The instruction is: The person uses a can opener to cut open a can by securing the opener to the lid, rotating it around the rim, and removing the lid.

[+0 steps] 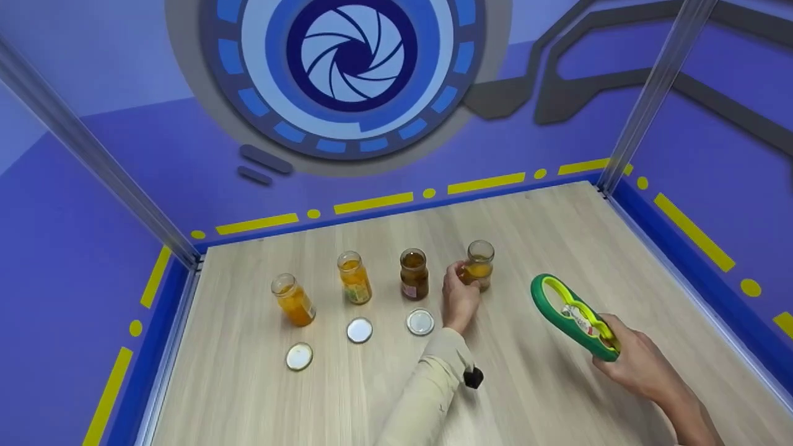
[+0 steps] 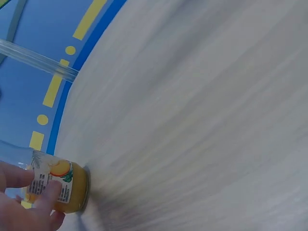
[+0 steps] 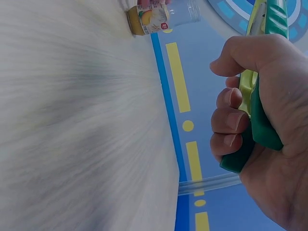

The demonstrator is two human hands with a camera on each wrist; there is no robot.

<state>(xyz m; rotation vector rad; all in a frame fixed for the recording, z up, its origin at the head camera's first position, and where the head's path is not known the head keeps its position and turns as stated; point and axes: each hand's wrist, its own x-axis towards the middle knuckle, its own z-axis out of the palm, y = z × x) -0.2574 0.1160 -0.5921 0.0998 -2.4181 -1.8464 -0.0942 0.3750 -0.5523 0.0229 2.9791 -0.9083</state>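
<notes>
My left hand [image 1: 461, 298] grips a glass jar [image 1: 481, 271] at the right end of a row of jars. It stands upright with an uncovered mouth and yellowish contents low inside. The left wrist view shows its fruit-picture label [image 2: 60, 175] under my fingers. Off to the right, my right hand [image 1: 638, 359] holds a green and lime jar opener [image 1: 573, 331] by its handles, above the table and apart from the jar. In the right wrist view, curled fingers [image 3: 226, 115] wrap the grips.
Left of the held jar stand a brown-filled jar [image 1: 414, 272] and two orange-filled jars, one middle [image 1: 354, 279] and one far left [image 1: 293, 301], all uncovered. Three round lids [image 1: 420, 322] lie in front of them on the wooden table [image 1: 533, 402]. Blue walls [image 1: 396, 167] enclose it.
</notes>
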